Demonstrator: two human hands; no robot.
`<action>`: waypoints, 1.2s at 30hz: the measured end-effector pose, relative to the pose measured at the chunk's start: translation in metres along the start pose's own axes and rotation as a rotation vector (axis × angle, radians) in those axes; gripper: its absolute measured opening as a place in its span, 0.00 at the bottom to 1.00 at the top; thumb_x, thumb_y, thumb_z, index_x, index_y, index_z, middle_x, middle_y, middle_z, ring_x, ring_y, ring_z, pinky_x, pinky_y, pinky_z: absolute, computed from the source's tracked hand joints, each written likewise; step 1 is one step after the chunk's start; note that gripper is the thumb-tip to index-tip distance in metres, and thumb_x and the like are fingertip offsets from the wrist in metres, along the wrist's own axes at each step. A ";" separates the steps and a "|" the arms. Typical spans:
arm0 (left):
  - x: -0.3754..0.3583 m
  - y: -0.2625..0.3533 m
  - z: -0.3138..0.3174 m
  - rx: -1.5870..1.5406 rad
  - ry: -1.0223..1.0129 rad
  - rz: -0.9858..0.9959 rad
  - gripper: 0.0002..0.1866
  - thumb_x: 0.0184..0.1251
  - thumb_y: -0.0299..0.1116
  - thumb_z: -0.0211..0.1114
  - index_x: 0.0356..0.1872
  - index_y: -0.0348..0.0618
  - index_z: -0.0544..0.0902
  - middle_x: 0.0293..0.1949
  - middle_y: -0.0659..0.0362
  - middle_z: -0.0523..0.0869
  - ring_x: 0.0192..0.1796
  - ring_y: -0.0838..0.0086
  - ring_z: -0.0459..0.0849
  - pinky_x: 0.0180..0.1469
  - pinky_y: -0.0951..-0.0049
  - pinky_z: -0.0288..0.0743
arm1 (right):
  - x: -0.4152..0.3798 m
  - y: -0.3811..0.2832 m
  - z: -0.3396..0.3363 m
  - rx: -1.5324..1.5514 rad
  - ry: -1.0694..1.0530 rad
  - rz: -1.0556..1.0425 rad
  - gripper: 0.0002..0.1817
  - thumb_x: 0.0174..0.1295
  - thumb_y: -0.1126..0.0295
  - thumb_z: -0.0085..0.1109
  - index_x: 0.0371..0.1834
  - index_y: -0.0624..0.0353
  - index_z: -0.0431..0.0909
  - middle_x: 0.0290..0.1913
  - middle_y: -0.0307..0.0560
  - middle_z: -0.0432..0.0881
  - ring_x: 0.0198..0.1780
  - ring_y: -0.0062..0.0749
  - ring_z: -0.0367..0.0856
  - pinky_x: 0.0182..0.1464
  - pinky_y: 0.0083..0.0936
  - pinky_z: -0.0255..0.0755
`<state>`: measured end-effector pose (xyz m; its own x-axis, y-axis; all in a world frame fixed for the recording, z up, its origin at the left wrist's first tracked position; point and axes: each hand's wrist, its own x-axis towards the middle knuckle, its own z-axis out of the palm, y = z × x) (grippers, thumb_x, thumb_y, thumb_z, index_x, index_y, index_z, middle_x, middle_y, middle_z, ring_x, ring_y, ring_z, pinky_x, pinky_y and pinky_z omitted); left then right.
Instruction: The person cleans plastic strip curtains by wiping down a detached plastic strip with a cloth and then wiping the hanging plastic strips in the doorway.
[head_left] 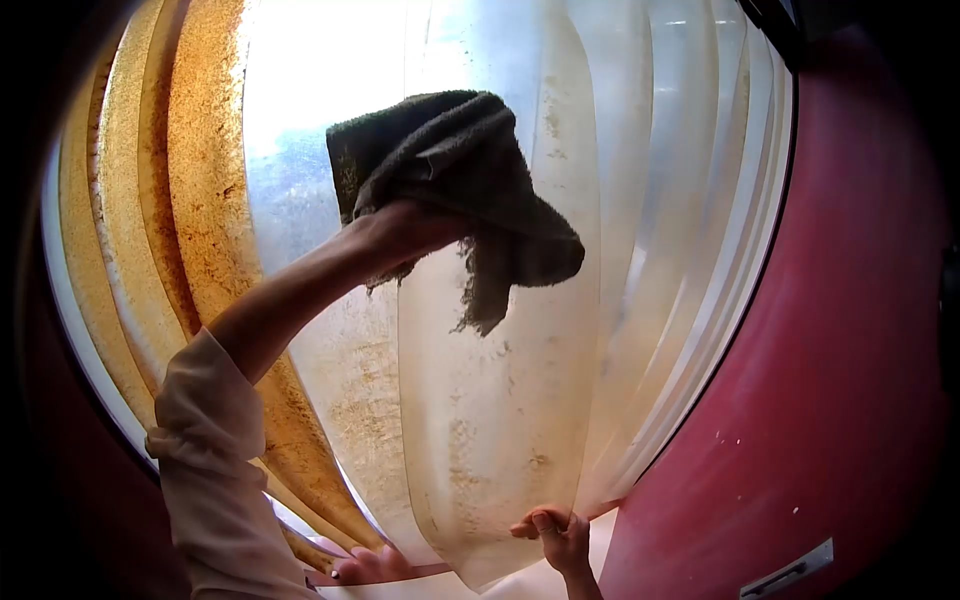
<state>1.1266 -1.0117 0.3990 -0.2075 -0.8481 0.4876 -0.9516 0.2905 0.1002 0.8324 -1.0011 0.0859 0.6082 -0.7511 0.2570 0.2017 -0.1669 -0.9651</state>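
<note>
My left hand (415, 232) reaches up from the lower left with a dark, frayed cloth (450, 150) draped over it. The cloth hides most of the fingers and lies against a translucent plastic strip (500, 400) of a hanging strip curtain. Brownish specks and smears mark this strip below the cloth. Low down, my right hand (565, 540) pinches the strip's right edge near its bottom end, thumb bent in front.
On the left hang strips heavily stained orange-brown (205, 130). Paler strips (690, 190) overlap on the right. A dark red panel (840, 300) flanks the opening, with a metal fitting (790, 570) low on it. Pinkish rounded shapes (370, 565) show at the bottom.
</note>
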 end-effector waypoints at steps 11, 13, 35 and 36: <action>0.062 -0.057 -0.032 0.301 0.398 -0.150 0.28 0.64 0.49 0.56 0.60 0.45 0.67 0.60 0.55 0.69 0.60 0.66 0.68 0.64 0.65 0.64 | 0.011 0.010 0.008 0.005 -0.006 0.026 0.15 0.68 0.63 0.49 0.32 0.64 0.77 0.26 0.44 0.84 0.30 0.25 0.84 0.31 0.18 0.73; 0.084 -0.070 -0.046 0.264 0.480 -0.246 0.27 0.64 0.48 0.56 0.60 0.45 0.67 0.59 0.55 0.69 0.60 0.66 0.68 0.63 0.65 0.64 | 0.009 0.006 0.012 -0.017 -0.024 0.044 0.17 0.68 0.61 0.49 0.30 0.64 0.77 0.26 0.44 0.84 0.29 0.24 0.84 0.31 0.17 0.73; -0.187 0.052 0.204 -0.451 0.513 -0.105 0.19 0.65 0.40 0.56 0.52 0.41 0.71 0.51 0.56 0.74 0.52 0.71 0.73 0.55 0.69 0.70 | 0.030 0.024 0.015 0.035 0.255 -0.037 0.17 0.66 0.60 0.53 0.26 0.63 0.74 0.19 0.40 0.78 0.21 0.21 0.79 0.25 0.17 0.74; -0.194 0.057 0.204 -0.484 0.485 -0.087 0.19 0.65 0.40 0.56 0.52 0.41 0.71 0.50 0.56 0.74 0.51 0.71 0.73 0.55 0.69 0.70 | 0.028 0.019 0.015 0.030 0.266 -0.042 0.17 0.66 0.60 0.53 0.26 0.63 0.74 0.19 0.40 0.78 0.21 0.21 0.79 0.25 0.17 0.74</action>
<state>1.0667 -0.9207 0.1333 0.0973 -0.6163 0.7814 -0.7283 0.4910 0.4780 0.8646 -1.0154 0.0758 0.3769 -0.8859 0.2704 0.2476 -0.1850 -0.9510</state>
